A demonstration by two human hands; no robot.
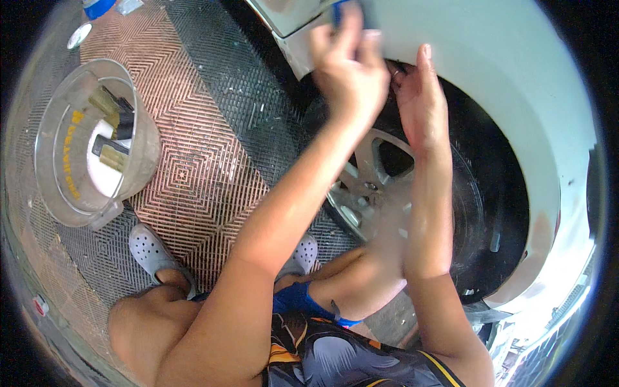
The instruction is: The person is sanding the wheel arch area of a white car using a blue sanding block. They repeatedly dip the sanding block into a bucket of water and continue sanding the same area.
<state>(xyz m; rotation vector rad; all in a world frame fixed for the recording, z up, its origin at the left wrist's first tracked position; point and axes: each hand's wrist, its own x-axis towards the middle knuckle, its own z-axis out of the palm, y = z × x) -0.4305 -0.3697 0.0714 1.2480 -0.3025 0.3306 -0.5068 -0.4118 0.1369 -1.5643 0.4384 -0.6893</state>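
Note:
I crouch beside a white car (pixel 490 58) at its wheel arch. My left hand (pixel 348 71) is raised against the fender edge, fingers closed on a small dark blue object (pixel 340 9) that is mostly hidden by the hand. My right hand (pixel 419 97) lies flat with fingers together against the arch lip, above the black tyre (pixel 477 206). The silver alloy wheel (pixel 374 174) sits below both forearms.
A clear plastic bucket (pixel 138 161) with brushes inside stands on the ribbed floor tiles (pixel 206 161) to my left. My grey clogs (pixel 148 248) rest on the tiles. A blue-capped container (pixel 98 6) and a small round lid (pixel 78 35) lie at the far left.

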